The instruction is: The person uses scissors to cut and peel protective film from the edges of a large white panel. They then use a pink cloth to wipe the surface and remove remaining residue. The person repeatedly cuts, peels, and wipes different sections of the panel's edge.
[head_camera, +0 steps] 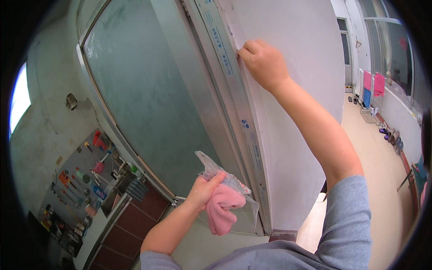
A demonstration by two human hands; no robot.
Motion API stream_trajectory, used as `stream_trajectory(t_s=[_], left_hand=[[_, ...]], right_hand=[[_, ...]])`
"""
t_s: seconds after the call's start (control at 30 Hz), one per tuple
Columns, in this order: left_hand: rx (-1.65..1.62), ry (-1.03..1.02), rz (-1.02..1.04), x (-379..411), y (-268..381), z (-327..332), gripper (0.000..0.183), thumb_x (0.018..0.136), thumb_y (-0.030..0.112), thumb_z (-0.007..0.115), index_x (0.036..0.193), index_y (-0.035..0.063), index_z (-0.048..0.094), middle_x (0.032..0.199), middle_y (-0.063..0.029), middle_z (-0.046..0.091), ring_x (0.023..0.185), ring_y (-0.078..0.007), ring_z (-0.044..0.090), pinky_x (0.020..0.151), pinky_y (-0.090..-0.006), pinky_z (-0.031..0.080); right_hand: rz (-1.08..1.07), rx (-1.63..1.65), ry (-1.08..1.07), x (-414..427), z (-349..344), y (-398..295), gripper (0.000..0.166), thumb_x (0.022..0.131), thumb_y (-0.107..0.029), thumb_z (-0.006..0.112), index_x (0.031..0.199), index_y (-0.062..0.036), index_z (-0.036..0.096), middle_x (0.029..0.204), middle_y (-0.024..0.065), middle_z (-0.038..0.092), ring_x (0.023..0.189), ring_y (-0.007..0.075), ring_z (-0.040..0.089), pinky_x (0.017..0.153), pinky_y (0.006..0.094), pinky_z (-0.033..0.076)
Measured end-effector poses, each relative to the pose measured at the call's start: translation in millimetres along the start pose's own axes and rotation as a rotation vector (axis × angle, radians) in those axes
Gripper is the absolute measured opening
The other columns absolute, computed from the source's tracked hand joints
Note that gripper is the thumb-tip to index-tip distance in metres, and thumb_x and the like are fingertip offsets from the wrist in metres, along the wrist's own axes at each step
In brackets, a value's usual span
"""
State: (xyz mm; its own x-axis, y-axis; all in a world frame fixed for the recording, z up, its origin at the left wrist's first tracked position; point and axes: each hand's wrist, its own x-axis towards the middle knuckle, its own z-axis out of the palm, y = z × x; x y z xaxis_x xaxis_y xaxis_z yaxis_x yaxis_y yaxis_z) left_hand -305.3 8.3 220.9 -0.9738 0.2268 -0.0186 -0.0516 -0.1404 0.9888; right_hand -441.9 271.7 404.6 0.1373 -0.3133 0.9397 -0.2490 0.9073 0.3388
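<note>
My left hand [202, 192] grips a folded pink cloth [222, 206] together with a crumpled clear plastic film [226, 177] that bears some red print. Both are in front of the lower part of a metal-framed door with a frosted glass pane [145, 84]. Higher up, my right hand [263, 62] has its fingers curled, with the fingertips at the outer edge of the metal door frame [219, 50], where it meets the white wall [297, 40]. Blue-printed film covers the frame. Whether the right fingertips pinch anything there cannot be seen.
At the left, a kitchen counter [101, 229] holds a sink [109, 204], with utensils hanging on the wall behind. A striped cloth [136, 189] drapes over the counter's edge. On the right, a corridor has a drying rack [371, 98] and several shoes [393, 136] along its wall.
</note>
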Motion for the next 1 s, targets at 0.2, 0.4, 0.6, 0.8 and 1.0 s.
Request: stream_trajectory(t_s=[0.2,0.4,0.6,0.8,1.0], left_hand=[[-0.005,-0.037,0.019,4.5,2.8,5.2,0.025,0.092,0.021,0.063,0.103,-0.001,0.06,0.097,-0.0094,0.065,0.084,-0.0166,0.064,0.071,-0.0312,0.055],[-0.005,-0.057,0.036,8.0,5.6,7.9,0.024,0.092,0.021,0.063,0.103,-0.0008,0.06,0.097,-0.0096,0.065,0.085,-0.0171,0.065,0.072,-0.0314,0.055],[-0.025,-0.063,0.043,11.4,7.6,5.6,0.024,0.092,0.02,0.062,0.103,-0.0008,0.06,0.097,-0.0095,0.065,0.086,-0.0174,0.065,0.073,-0.0321,0.055],[-0.015,-0.046,0.03,13.0,5.9,5.7,0.024,0.092,0.02,0.062,0.104,-0.0009,0.06,0.098,-0.0093,0.065,0.086,-0.017,0.064,0.073,-0.0318,0.055],[-0.002,-0.043,0.022,11.8,5.5,13.2,0.024,0.093,0.02,0.061,0.103,-0.001,0.061,0.098,-0.0091,0.065,0.086,-0.0162,0.064,0.073,-0.0313,0.055]], right_hand=[[-0.082,-0.049,0.044,2.1,4.6,2.1,0.008,0.072,-0.008,0.062,0.074,-0.0128,0.056,0.077,-0.0015,0.051,0.072,0.015,0.053,0.056,0.0263,0.048],[-0.079,-0.065,0.049,8.4,7.3,2.8,0.011,0.071,-0.009,0.061,0.072,-0.0147,0.053,0.075,-0.0013,0.048,0.071,0.015,0.053,0.055,0.0261,0.047],[0.04,0.081,0.156,4.8,10.8,4.7,0.011,0.07,-0.007,0.063,0.076,-0.0122,0.056,0.079,-0.0001,0.053,0.074,0.0176,0.055,0.058,0.0289,0.05],[-0.057,0.089,0.144,1.9,6.3,3.6,0.011,0.071,-0.007,0.063,0.077,-0.0105,0.055,0.079,0.0019,0.053,0.076,0.0195,0.056,0.061,0.0301,0.051],[-0.105,0.059,0.042,1.5,9.0,2.4,0.011,0.072,-0.006,0.062,0.076,-0.0084,0.052,0.078,0.0044,0.052,0.076,0.0215,0.056,0.059,0.0319,0.051]])
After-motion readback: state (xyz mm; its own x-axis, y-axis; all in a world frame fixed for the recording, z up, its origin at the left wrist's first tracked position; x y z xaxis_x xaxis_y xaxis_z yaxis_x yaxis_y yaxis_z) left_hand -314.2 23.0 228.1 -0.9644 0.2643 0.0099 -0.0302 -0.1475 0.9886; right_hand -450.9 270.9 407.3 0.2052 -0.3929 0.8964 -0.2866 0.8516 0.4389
